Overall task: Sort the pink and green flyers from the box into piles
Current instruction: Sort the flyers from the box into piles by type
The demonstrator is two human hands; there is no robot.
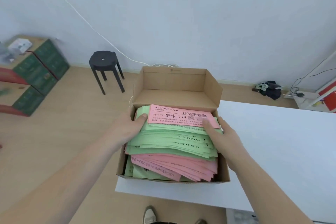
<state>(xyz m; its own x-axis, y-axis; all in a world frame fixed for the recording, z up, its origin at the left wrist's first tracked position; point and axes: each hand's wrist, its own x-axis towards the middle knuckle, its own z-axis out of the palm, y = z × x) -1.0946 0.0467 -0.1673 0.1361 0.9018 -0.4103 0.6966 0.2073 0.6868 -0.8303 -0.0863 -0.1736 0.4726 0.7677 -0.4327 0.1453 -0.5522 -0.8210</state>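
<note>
An open cardboard box [174, 80] stands on the near left corner of a white table [272, 142]. It is full of loose flyers. One pink flyer [180, 115] lies on top, above a thick layer of green flyers [169, 142], with more pink flyers [183, 165] lower at the front. My left hand [127, 129] grips the left edge of the green stack, thumb on top. My right hand [221, 136] grips the right edge, thumb lying on the pink flyer's corner.
A black stool [105, 63] stands on the wooden floor beyond the box to the left. Green and red cartons [34, 74] are stacked at the far left. Cables and a dark bundle [269, 88] lie by the wall at right. My shoe [150, 214] shows below the table.
</note>
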